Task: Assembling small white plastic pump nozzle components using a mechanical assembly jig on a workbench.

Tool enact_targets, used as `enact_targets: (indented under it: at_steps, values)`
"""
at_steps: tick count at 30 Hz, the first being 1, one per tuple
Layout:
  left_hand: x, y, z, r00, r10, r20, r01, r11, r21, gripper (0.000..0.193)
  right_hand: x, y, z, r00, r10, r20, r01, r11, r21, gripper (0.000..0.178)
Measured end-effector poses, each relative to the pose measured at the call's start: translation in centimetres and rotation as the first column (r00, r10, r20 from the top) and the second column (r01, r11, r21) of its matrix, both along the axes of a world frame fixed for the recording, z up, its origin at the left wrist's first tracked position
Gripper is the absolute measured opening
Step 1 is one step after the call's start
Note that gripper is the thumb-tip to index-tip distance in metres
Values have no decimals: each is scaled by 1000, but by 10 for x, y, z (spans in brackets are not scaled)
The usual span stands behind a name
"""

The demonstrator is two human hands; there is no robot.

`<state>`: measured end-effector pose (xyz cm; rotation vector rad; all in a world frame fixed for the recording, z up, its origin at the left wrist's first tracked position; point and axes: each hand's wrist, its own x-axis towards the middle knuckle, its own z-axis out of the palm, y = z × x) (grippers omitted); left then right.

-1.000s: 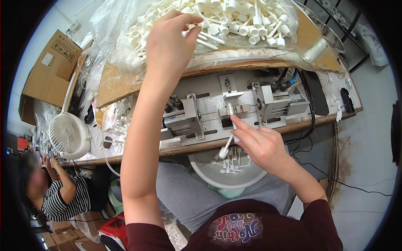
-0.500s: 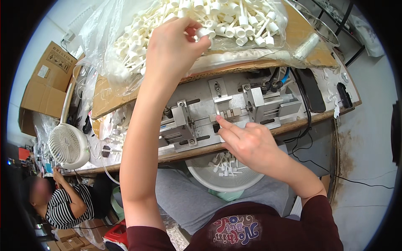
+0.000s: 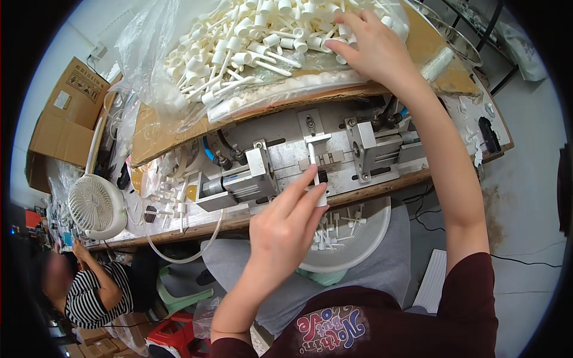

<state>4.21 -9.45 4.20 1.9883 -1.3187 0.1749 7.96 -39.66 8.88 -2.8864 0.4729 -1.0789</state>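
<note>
White stick [image 3: 311, 154] in grip of left hand [image 3: 283, 231], open right hand [image 3: 377, 50] at white pile [image 3: 242, 58].

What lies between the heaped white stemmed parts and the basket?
In the head view: bag edge, cardboard, metal fixture with the left hand at it, then wooden table edge.

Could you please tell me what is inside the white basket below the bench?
Loose white pieces with sticks lie in the basket. The left hand and bench edge cover parts, so anything there is hidden.
</note>
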Motion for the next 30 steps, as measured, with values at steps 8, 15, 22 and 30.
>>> enact_targets:
  at_steps: [8,15,22,30]
  values:
    - [-1,-11,-25,967,54,249,-89,987,130,28,2,18,17,990,118,83,-141,902,407,33]
    - [4,-11,-20,979,23,201,-58,984,171,30,-37,30,22,954,295,62,-275,768,578,38]
    - [31,-10,16,999,-26,-46,29,998,55,28,-102,100,-18,805,381,455,-593,527,608,24]
    - [116,-82,56,985,-31,170,75,964,-256,24,-141,137,-65,841,540,47,-537,819,200,31]
